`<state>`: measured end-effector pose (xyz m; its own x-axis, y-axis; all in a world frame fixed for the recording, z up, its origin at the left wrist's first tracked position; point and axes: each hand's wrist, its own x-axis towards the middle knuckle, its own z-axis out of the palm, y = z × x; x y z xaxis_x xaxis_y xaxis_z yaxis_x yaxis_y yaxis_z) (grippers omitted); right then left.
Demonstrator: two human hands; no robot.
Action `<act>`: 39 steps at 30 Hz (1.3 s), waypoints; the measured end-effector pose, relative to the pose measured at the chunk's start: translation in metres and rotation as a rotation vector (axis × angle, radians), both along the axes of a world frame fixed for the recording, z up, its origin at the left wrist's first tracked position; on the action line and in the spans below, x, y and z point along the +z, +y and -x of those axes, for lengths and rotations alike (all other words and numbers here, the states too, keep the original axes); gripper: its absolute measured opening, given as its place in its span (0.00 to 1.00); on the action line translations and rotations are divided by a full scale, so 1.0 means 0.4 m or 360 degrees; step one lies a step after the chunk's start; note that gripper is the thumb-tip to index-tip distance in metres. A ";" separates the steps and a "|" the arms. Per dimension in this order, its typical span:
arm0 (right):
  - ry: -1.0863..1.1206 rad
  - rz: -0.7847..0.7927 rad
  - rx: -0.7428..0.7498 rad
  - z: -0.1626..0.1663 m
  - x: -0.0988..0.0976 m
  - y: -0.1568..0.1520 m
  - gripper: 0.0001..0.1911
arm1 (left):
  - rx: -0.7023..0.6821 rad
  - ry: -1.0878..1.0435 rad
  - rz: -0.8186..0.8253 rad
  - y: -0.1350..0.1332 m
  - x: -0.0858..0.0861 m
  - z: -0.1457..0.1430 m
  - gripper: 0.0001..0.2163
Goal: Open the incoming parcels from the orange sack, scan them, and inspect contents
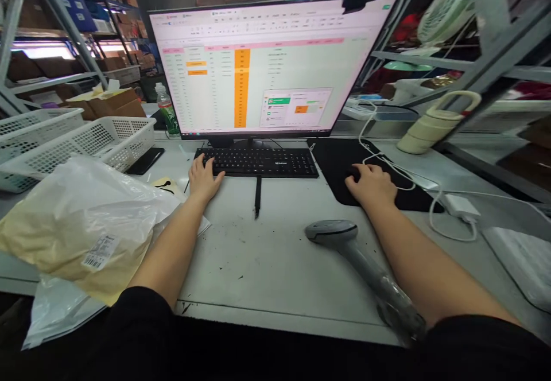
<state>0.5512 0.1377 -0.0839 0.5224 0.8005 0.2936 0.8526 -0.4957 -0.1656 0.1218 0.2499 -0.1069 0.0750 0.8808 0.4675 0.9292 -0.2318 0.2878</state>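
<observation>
My left hand (204,178) rests on the left end of a black keyboard (267,163), fingers apart over the keys and holding nothing. My right hand (373,185) is curled over a dark computer mouse (353,172), mostly hidden under the fingers, on a black mouse pad (336,166). Behind the keyboard stands a monitor (297,77) showing a spreadsheet with an orange column and a smaller window at lower right. A grey barcode scanner (331,230) lies on the desk, inside my right forearm.
Plastic-wrapped packages (103,220) overhang the desk's left edge. Behind them are white baskets (124,128), a black phone (145,161) and a green-labelled bottle (167,111). A cream tumbler (426,128), white cables and a white adapter (460,208) sit at right. Metal shelving flanks the desk (258,278).
</observation>
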 end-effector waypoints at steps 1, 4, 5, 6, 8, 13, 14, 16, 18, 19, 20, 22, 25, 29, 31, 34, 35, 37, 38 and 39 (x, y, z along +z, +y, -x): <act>-0.0002 -0.0008 -0.0011 -0.003 -0.002 0.001 0.30 | 0.0019 -0.0045 -0.0008 0.003 0.000 0.002 0.27; -0.0010 -0.0040 -0.0062 -0.012 -0.012 0.005 0.30 | 0.0028 -0.0132 0.0021 0.011 -0.001 0.006 0.29; -0.0013 -0.0049 -0.0070 -0.014 -0.015 0.006 0.30 | 0.0014 -0.0135 0.0028 0.012 -0.002 0.007 0.29; -0.0017 -0.0055 -0.0073 -0.016 -0.017 0.007 0.29 | -0.0003 -0.0128 0.0030 0.013 -0.002 0.007 0.29; -0.0013 -0.0056 -0.0068 -0.016 -0.017 0.006 0.28 | -0.0035 -0.0091 0.0044 0.013 -0.003 0.005 0.30; 0.0046 -0.0049 -0.0044 -0.006 -0.005 -0.003 0.28 | -0.0056 0.0084 0.0145 0.008 0.000 -0.004 0.37; 0.0052 -0.0048 -0.0042 -0.004 -0.004 -0.004 0.28 | -0.0072 0.0124 0.0150 0.007 0.001 -0.006 0.38; 0.0055 -0.0049 -0.0046 -0.003 -0.004 -0.005 0.28 | -0.0114 0.0193 0.0158 0.005 0.002 -0.008 0.37; 0.0053 -0.0049 -0.0049 -0.003 -0.006 -0.003 0.28 | -0.0145 0.0237 0.0183 0.003 0.005 -0.008 0.36; 0.0049 -0.0052 -0.0046 -0.003 -0.008 -0.001 0.29 | -0.0150 0.0246 0.0197 0.002 0.006 -0.008 0.36; 0.0043 -0.0057 -0.0040 -0.004 -0.009 0.000 0.29 | -0.0149 0.0250 0.0207 0.001 0.008 -0.008 0.36; 0.0037 -0.0049 -0.0050 -0.006 -0.012 0.004 0.29 | -0.0153 0.0254 0.0225 -0.001 0.012 -0.008 0.36; 0.0023 -0.0038 -0.0095 -0.007 -0.013 0.009 0.29 | -0.0171 0.0263 0.0251 -0.006 0.019 -0.008 0.35; 0.0013 -0.0074 -0.0087 -0.009 -0.015 0.011 0.29 | -0.0170 0.0278 0.0248 -0.011 0.023 -0.008 0.33; 0.0007 -0.0078 -0.0087 -0.013 -0.019 0.012 0.28 | -0.0159 0.0282 0.0231 -0.013 0.022 -0.009 0.32; -0.0021 -0.0099 -0.0090 -0.022 -0.028 0.015 0.28 | -0.0140 0.0273 0.0098 -0.015 0.017 -0.010 0.31; -0.0032 -0.0111 -0.0089 -0.025 -0.032 0.016 0.28 | -0.0132 0.0269 0.0046 -0.015 0.014 -0.011 0.32; -0.0047 -0.0132 -0.0087 -0.031 -0.037 0.018 0.27 | -0.0119 0.0265 -0.0010 -0.015 0.009 -0.011 0.33; -0.0050 -0.0140 -0.0090 -0.033 -0.039 0.019 0.27 | -0.0116 0.0261 -0.0013 -0.014 0.007 -0.011 0.33; -0.0052 -0.0144 -0.0094 -0.034 -0.040 0.019 0.27 | -0.0115 0.0256 -0.0009 -0.013 0.005 -0.010 0.32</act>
<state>0.5650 0.1454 -0.1000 0.5570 0.7382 0.3806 0.8280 -0.5295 -0.1846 0.1260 0.2449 -0.1050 0.2119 0.8678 0.4496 0.9441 -0.3007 0.1354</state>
